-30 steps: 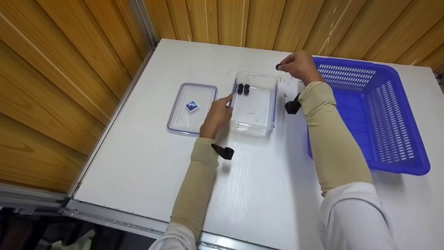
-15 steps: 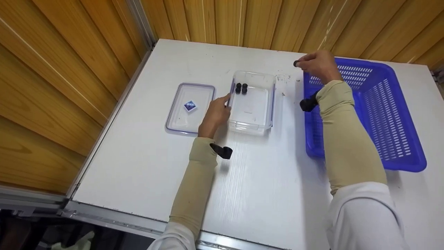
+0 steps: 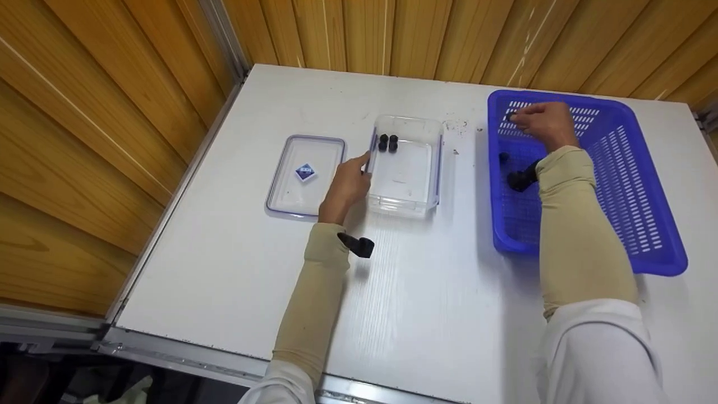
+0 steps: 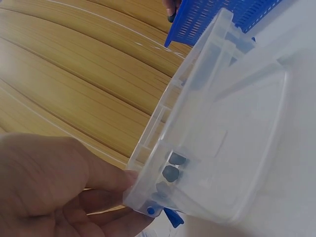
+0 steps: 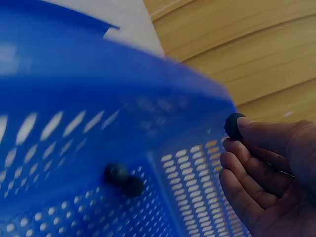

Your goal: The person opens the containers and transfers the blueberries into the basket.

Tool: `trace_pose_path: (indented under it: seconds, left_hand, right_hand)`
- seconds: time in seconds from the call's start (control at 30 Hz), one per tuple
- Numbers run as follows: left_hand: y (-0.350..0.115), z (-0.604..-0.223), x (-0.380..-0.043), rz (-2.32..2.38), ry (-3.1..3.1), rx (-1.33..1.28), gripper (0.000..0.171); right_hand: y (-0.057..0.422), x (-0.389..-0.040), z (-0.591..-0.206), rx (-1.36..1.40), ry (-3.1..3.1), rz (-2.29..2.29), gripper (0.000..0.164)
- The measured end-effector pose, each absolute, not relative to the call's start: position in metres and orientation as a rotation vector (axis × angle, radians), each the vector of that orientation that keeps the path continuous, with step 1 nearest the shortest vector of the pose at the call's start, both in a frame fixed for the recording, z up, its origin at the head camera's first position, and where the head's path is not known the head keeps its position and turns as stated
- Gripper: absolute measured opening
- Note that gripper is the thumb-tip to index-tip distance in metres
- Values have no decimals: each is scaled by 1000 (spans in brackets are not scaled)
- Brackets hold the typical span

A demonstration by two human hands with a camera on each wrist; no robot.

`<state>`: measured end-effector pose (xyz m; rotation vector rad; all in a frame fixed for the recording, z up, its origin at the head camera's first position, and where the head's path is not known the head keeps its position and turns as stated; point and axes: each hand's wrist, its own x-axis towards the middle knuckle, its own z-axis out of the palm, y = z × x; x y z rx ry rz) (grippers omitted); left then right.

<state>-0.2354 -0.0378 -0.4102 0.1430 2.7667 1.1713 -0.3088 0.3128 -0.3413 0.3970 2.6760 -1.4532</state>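
My right hand (image 3: 547, 123) is over the far left part of the blue plastic basket (image 3: 662, 191). Between thumb and fingertips it pinches a small dark ball (image 5: 233, 126), which looks round and slightly rough. Two similar dark balls (image 5: 117, 174) lie inside the basket in the right wrist view, one partly behind the other. My left hand (image 3: 349, 182) grips the left wall of a clear plastic food container (image 3: 401, 179), thumb at the rim and fingers outside. Several dark balls (image 3: 388, 143) sit grouped in that container's far left corner.
Left of the container, its clear lid (image 3: 280, 193) with a blue seal and a diamond label lies flat on the white table (image 3: 224, 269). Wood-panelled walls (image 3: 426, 39) stand behind and to the left. Small dark specks (image 3: 455, 126) dot the table between container and basket.
My right hand has moved right with the ball, from beyond the container's far right corner to over the basket. My left hand has stayed at the container.
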Motion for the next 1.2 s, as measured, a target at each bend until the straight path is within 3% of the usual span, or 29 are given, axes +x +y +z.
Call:
trace_pose_path:
  seconds: [0.1,0.27,0.4,0.6,0.8,1.2]
  left_hand:
    - [-38,-410,-235,1180,2761,136,49]
    - [-39,-409,-235,1185,2767,143,49]
    - [-40,-410,-234,1172,2773,143,49]
    - [-41,-410,-234,1192,2762,139,49]
    - [-42,-411,-233,1172,2783,169,49]
    - [-41,-410,-233,1201,2753,138,49]
  right_hand:
    - [324,-306,-353,442,2619,-1471,36]
    - [340,-300,-369,450,2539,-1319,49]
    - [348,-295,-375,415,2471,-1254,35]
    - [351,-290,-380,408,2401,-1210,33]
    - [351,-288,-386,346,2419,-1161,10]
    - [349,-287,-390,444,2413,-1111,36]
